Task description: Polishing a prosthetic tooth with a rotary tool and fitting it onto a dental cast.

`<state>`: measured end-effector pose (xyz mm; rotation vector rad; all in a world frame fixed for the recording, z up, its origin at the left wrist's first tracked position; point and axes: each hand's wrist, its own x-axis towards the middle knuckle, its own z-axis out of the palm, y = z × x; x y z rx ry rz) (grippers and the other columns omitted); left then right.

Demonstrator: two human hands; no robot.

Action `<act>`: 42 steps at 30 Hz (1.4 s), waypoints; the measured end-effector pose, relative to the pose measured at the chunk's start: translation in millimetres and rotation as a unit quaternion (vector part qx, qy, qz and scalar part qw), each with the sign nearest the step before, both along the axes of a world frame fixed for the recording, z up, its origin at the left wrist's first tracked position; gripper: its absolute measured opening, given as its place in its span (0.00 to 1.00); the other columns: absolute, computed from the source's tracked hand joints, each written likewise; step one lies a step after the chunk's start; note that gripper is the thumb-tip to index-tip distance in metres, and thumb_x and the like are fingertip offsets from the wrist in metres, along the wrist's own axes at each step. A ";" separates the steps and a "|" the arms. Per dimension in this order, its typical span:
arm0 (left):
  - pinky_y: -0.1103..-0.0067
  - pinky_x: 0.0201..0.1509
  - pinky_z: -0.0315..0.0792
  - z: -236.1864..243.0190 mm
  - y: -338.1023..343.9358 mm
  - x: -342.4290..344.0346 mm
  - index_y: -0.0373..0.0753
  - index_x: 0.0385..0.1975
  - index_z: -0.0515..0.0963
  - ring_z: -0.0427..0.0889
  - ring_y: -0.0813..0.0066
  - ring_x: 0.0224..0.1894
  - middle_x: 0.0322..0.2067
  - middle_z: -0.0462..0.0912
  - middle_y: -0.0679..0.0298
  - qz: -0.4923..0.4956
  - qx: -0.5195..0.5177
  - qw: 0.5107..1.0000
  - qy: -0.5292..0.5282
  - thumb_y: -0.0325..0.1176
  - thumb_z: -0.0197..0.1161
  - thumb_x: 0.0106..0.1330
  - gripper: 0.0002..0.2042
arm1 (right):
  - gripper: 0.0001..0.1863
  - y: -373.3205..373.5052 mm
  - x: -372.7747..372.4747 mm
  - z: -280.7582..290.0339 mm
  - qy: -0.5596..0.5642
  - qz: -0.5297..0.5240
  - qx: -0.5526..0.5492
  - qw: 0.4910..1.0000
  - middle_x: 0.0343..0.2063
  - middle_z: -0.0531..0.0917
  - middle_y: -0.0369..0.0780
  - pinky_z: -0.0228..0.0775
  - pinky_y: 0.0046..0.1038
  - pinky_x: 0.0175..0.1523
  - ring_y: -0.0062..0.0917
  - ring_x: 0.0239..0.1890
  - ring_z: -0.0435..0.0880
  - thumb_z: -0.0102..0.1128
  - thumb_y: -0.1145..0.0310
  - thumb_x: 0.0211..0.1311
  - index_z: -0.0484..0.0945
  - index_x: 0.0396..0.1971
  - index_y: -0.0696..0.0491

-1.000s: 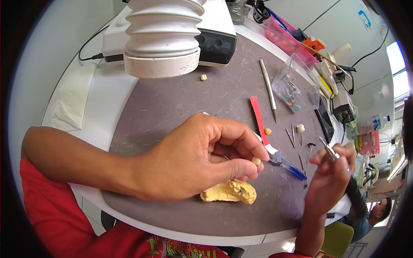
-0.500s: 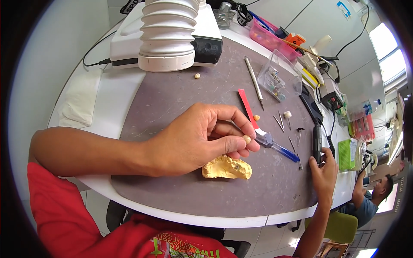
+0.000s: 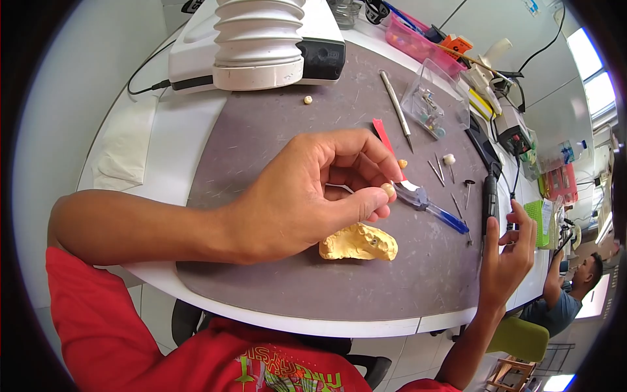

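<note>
My left hand [image 3: 307,189] is closed, pinching a small cream tooth crown [image 3: 388,190] between thumb and fingertips above the mat. Partly under that hand lies a yellow plaster dental model [image 3: 359,243] with a small metal piece in it. At the right edge of the mat, my right hand [image 3: 508,255] has thumb and fingers apart, with the thumb beside a black rotary handpiece [image 3: 490,196]. A blue clear-handled brush-like tool [image 3: 434,210] and a red strip [image 3: 384,136] lie beyond the left hand. Another crown [image 3: 402,163] sits by the strip.
A white suction unit with a ribbed hose [image 3: 258,46] stands at the back left. One more crown [image 3: 307,100] rests before it. Several burs [image 3: 439,171], a pen-like tool [image 3: 396,108], a clear box [image 3: 431,111] and a pink basket [image 3: 418,49] occupy the right. A co-worker [image 3: 562,297] sits far right.
My right hand's fingers have come away from the handpiece and spread. My left hand still pinches the crown. The whole view has shifted slightly.
</note>
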<state>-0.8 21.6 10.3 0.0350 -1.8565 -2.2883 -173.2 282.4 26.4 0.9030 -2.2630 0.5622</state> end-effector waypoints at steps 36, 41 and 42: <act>0.78 0.44 0.77 0.9 4.7 4.9 0.32 0.34 0.82 0.86 0.69 0.41 0.37 0.86 0.58 -0.017 -0.331 0.940 0.086 0.24 0.68 0.61 0.05 | 0.17 -55.8 72.5 -14.7 -0.191 0.325 0.058 0.924 0.26 0.79 0.38 0.72 0.30 0.29 0.30 0.25 0.81 0.76 0.66 0.48 0.82 0.38 0.54; 0.80 0.46 0.77 0.7 4.9 5.4 0.32 0.36 0.81 0.85 0.73 0.43 0.40 0.85 0.57 -0.026 -0.309 0.949 0.050 0.26 0.67 0.64 0.05 | 0.17 -55.8 73.4 -14.4 -0.194 0.322 0.054 0.925 0.26 0.79 0.38 0.72 0.31 0.29 0.31 0.25 0.81 0.76 0.66 0.48 0.82 0.38 0.54; 0.80 0.46 0.77 0.6 5.0 5.3 0.32 0.36 0.81 0.85 0.73 0.43 0.40 0.85 0.57 -0.027 -0.309 0.950 0.050 0.26 0.67 0.64 0.05 | 0.16 -55.4 73.0 -14.9 -0.194 0.322 0.054 0.925 0.26 0.79 0.38 0.72 0.31 0.29 0.31 0.25 0.81 0.76 0.66 0.49 0.82 0.37 0.54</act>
